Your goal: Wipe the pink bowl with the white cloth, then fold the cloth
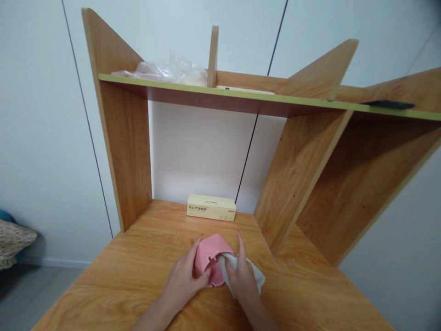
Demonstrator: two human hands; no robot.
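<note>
In the head view, the cream-coloured oblong cardboard box (211,208) is the landmark, its long side running left to right at the back of the wood-grain desktop (144,262). The glossy pink, faceted, hollow vessel with a notched rim (212,246) is directly in front of this box, on the person's side and apart from it. Whether the vessel rests on the wood or is held just above cannot be told.

The vessel lies between the two hands. It is compact, with no clear long axis; what matters more is its mouth, which appears tipped toward the person and somewhat to the right, away from the box. The left hand (182,278), in front and to the left of the box, is clasped on the vessel's left side, fingers along the outside and thumb at the notched rim. The right hand (243,278), in front and to the right of the box, grips a pale grey, soft fabric cloth (257,277), with one finger pointing up toward the box. Part of the cloth meets the right side of the rim; how far it goes inside is hidden. The left hand is thus directly on the vessel, while the right appears to meet it through the cloth.
</note>
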